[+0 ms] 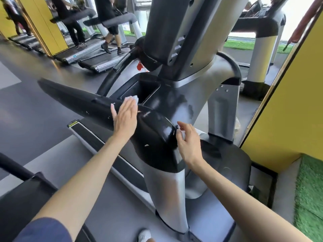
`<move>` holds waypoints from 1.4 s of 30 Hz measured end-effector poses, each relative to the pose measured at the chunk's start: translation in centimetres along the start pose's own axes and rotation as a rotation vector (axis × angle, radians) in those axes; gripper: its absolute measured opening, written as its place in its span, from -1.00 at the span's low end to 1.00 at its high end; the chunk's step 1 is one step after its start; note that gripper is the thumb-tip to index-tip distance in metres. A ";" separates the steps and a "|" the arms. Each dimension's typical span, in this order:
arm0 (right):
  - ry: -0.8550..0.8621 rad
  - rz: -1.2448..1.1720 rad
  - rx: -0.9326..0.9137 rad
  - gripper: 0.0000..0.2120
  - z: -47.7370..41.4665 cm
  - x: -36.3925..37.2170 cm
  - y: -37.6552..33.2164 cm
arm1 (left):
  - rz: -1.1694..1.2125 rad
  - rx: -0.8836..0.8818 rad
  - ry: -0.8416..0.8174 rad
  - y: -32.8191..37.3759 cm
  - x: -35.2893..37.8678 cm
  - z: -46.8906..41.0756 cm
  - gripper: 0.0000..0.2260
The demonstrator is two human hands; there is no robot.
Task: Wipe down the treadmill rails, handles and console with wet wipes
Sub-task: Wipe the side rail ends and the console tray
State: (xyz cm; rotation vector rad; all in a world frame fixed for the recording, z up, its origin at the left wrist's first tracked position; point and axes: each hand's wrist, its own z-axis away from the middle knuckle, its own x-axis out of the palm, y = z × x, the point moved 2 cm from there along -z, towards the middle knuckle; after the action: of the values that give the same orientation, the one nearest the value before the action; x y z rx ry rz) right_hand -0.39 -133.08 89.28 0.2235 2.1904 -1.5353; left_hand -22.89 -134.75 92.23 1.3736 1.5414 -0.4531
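The treadmill's black side rail [73, 96] runs from the left to a glossy black corner [157, 131] above a silver upright [166, 194]. My left hand [125, 117] lies flat with straight fingers on the rail and presses a pale blue wet wipe [132, 98] against it; only the wipe's edge shows past my fingertips. My right hand [188, 142] curls at the corner's right side, gripping a white wipe [182, 135] that is mostly hidden by my fingers. The console [176, 32] rises behind, with a black tray pocket [139, 88] at its base.
A yellow wall [288, 110] and green turf [309, 194] are close on the right. The belt deck [108, 154] lies below my arms. Other treadmills stand at the back left, with people walking on them. My white shoe [144, 235] shows at the bottom.
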 end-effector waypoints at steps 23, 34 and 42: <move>-0.057 0.262 -0.258 -0.34 -2.2 2.8 -2.8 | 0.097 0.049 -0.039 -0.3 -0.9 1.2 -0.43; -0.032 0.283 -0.275 -0.40 -2.0 3.2 -2.4 | 0.148 -0.021 -0.016 -1.8 -1.8 0.3 -0.51; -0.017 0.341 -0.302 -0.47 -2.2 3.4 -2.6 | 0.158 0.265 -0.098 -3.7 -1.1 0.5 -0.55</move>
State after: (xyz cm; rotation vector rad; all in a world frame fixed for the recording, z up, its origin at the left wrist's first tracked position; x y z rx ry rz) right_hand -5.01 -132.41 90.54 0.4564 2.1979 -1.0080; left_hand -26.19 -136.79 91.78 1.6371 1.3162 -0.6333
